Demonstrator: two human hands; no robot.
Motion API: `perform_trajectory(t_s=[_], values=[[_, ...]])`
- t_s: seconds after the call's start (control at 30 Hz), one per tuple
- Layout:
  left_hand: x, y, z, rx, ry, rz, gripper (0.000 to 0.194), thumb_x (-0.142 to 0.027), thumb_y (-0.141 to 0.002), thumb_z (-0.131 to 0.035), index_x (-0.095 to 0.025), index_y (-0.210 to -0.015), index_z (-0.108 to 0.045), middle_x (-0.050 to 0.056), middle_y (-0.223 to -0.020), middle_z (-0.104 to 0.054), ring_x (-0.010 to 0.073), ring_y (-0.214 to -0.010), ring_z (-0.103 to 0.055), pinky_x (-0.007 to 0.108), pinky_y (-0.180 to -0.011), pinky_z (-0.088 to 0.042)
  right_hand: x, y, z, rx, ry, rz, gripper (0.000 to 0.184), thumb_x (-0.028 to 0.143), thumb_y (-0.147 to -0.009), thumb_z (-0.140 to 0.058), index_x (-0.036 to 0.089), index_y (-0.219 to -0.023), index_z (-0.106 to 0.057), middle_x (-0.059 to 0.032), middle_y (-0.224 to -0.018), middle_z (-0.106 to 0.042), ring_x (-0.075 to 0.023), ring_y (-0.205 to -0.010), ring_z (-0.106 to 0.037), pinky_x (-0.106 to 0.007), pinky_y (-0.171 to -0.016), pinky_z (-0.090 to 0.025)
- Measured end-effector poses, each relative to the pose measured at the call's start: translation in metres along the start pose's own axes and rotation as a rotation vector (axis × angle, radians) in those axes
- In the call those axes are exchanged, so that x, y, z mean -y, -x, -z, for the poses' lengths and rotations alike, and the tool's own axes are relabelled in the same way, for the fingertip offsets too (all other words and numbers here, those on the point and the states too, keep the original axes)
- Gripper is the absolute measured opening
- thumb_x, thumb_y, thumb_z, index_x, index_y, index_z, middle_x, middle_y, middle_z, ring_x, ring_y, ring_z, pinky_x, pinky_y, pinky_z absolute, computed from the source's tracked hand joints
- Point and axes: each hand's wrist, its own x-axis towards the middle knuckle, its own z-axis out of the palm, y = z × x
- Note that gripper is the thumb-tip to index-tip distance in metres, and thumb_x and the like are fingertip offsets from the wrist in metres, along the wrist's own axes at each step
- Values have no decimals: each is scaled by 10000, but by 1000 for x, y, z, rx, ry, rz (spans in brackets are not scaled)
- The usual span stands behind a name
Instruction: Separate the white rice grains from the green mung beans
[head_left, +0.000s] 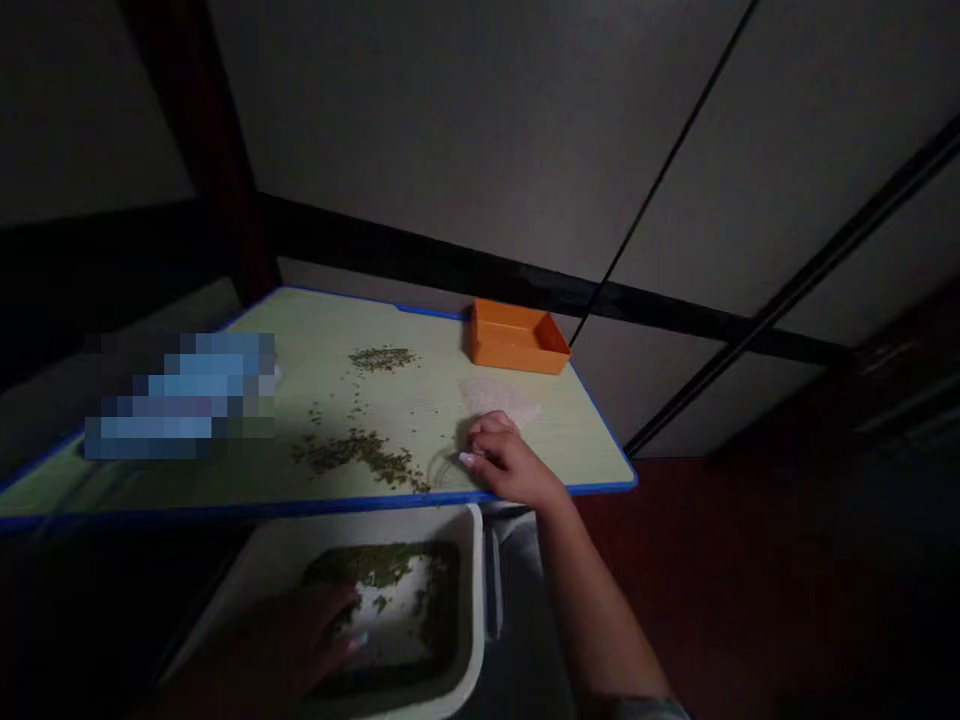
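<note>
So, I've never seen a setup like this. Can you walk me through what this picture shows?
There is no robot here: one camera, worn on a person's head, looks forward and down at their two bare hands. The right hand, fingers curled, rests on a pale green tabletop with blue edging, beside a thin patch of pinkish-white grains. Whether it holds anything is unclear. The left hand, in shadow, reaches into a white rectangular basin containing greenish bits; its grip is too dark to judge. Small brownish-green scraps lie scattered on the tabletop, with an open orange box at the far edge. Something blue at the left is pixelated.
</note>
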Motion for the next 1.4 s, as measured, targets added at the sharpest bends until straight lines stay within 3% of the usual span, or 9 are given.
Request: perform_trajectory(t_s=[0.23,0.47,0.83,1.17,1.4], values=[[-6,-8,12,34,47,25,522,-548,-982,-598,-347,-1386,-861,83,-1432,-900,361,-1338,-843,434,-1165,-650,2,-2,0,3,45,-71,363,273,-1069,-767,256,-801,-523,-47,-1014,-684,-267,-1064,-575,-437,-1041,-436],[-28,-4,33,110,31,70,543,-494,-981,-561,-302,-1402,-845,120,-1473,-878,363,-1372,-825,475,-1192,-628,3,-4,0,5,74,-98,364,290,-1071,-778,250,-797,-543,-51,-1015,-683,-266,-1064,-566,-444,-1033,-429],[-29,-6,30,103,8,81,556,-503,-968,-558,-319,-1406,-846,102,-1486,-875,351,-1387,-818,447,-1189,-622,7,-8,-2,30,96,-93,360,321,-1070,-789,246,-802,-561,-55,-1027,-676,-276,-1094,-560,-441,-1031,-407],[-19,-2,24,96,48,52,574,-530,-990,-540,-303,-1427,-836,121,-1484,-873,363,-1349,-832,488,-1179,-627,8,-11,-3,45,39,-92,426,283,-1057,-803,245,-757,-503,-43,-1019,-666,-267,-1094,-553,-447,-1059,-405],[-15,-1,19,64,33,30,551,-537,-1014,-517,-321,-1411,-831,99,-1492,-871,336,-1375,-820,432,-1169,-625,10,-9,0,47,17,-109,423,266,-1044,-806,242,-755,-498,-31,-996,-656,-260,-1086,-541,-438,-1051,-396]])
